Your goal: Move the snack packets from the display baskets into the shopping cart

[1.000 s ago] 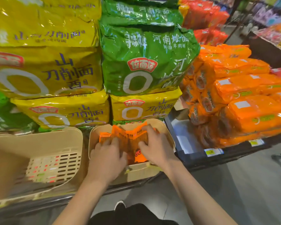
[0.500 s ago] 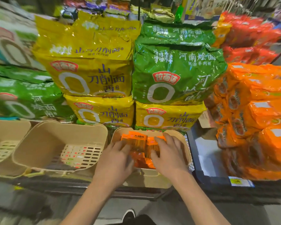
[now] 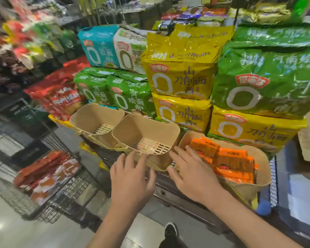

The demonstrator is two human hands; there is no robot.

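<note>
Several orange snack packets (image 3: 227, 158) are lying stacked in the right-hand display basket (image 3: 263, 169), just right of the right hand (image 3: 193, 174), which is nearer them. Both hands are hovering spread and holding nothing, the left hand (image 3: 131, 178) near the empty middle basket (image 3: 143, 129). Far left, the shopping cart (image 3: 61, 190) is sitting with packets inside.

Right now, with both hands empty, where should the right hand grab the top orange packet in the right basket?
Take the top orange packet by its long edges, coming from above. It lies nearly flat on the stack, face up, and the basket walls block the sides, while the open top is clear. The right hand hovers, fingers spread, at the basket's left rim, so a short reach rightward and down likely suffices.
</note>
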